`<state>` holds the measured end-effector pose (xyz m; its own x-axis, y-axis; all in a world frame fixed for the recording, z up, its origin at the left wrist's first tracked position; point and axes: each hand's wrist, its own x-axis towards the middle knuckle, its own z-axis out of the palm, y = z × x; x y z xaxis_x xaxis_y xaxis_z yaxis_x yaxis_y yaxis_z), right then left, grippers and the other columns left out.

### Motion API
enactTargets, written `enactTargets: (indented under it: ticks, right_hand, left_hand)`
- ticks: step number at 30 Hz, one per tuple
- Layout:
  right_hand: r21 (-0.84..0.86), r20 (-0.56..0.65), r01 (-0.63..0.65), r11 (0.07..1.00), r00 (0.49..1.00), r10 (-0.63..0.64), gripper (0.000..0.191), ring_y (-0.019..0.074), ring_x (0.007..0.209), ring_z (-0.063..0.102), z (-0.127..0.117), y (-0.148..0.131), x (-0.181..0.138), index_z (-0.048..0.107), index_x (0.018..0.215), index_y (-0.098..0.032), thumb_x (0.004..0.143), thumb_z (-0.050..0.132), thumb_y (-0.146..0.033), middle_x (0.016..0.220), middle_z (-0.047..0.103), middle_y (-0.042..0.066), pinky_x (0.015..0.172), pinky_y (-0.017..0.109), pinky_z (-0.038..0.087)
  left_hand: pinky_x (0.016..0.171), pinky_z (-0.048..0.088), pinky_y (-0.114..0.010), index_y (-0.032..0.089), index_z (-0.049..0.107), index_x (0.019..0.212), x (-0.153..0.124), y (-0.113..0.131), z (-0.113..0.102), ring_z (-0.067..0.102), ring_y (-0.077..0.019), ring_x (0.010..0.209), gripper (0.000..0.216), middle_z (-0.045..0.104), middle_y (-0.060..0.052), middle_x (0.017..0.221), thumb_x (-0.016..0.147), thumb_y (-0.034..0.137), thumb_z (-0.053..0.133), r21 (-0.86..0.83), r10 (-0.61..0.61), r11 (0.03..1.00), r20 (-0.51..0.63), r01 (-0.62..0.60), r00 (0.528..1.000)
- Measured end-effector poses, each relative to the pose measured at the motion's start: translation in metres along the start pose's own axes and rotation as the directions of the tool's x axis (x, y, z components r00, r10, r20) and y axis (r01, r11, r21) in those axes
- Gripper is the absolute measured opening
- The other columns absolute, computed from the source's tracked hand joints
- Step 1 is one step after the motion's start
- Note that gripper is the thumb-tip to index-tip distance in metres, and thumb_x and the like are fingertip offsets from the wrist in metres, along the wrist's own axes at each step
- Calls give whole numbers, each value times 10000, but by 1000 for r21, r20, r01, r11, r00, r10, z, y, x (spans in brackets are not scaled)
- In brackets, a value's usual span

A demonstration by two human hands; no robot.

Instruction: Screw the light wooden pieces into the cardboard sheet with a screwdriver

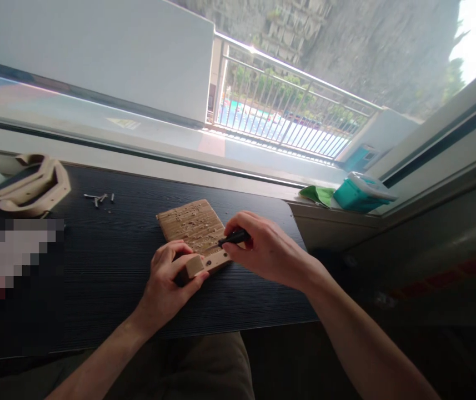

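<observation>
A flat wooden board [191, 225] full of small holes lies on the dark ribbed table [108, 261]. My left hand [169, 278] is closed round a small wooden block [193, 268] at the board's near corner. My right hand [262, 247] is closed on a black-handled screwdriver [233, 239], whose tip points down and left at the board's near edge, close to the block.
A few loose screws [100, 198] lie on the table to the far left of the board. A tan wooden part [29, 186] with cut-outs rests at the table's left end. A teal box [360, 193] and green cloth [319, 194] sit on the window ledge at right.
</observation>
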<state>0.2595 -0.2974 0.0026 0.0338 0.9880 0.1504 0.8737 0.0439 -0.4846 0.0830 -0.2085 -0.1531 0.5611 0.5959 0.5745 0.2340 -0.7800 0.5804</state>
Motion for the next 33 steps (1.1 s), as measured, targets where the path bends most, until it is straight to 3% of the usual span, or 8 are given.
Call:
enactTargets:
  ticks: [5,12,20,29,33]
  right_hand:
    - [110,-11,-101,989,995,103,103,81,564,471,8,5,-11,592,880,-197,786,597,-237,634,544,-59,572,202,354]
    - [109,-6,-80,991,997,82,118,83,572,470,15,-1,-11,611,883,-187,807,609,-277,647,566,-45,576,203,352]
    - [27,24,-8,1000,1000,7,109,97,611,511,22,-5,-8,600,897,-193,824,587,-274,700,599,-27,580,211,341]
    - [-185,69,84,979,995,-72,146,126,682,551,27,-17,-5,542,985,-198,860,521,-269,801,628,-4,603,229,339]
    - [-293,111,63,954,993,-31,159,146,658,568,26,-23,2,543,946,-213,869,492,-342,748,629,-7,574,244,309]
  left_hand:
    - [939,424,-447,212,650,925,0,1,0,494,-258,1076,172,527,-57,1026,772,289,666,7,-8,1000,2,8,1000]
    - [942,426,-440,230,659,925,0,2,-1,497,-253,1073,179,533,-50,1024,768,314,666,-3,-12,1000,-2,12,1000]
    - [919,437,-426,208,652,868,-1,1,1,516,-252,1040,160,550,-54,992,750,313,678,1,-4,1000,-32,4,999]
    - [914,432,-421,214,642,852,-2,0,0,508,-245,1029,149,549,-50,983,753,322,674,-2,8,1000,-28,-8,1000]
    - [923,429,-415,220,644,859,-4,0,-1,504,-243,1040,163,555,-48,996,743,328,680,-11,11,1000,-32,-12,999]
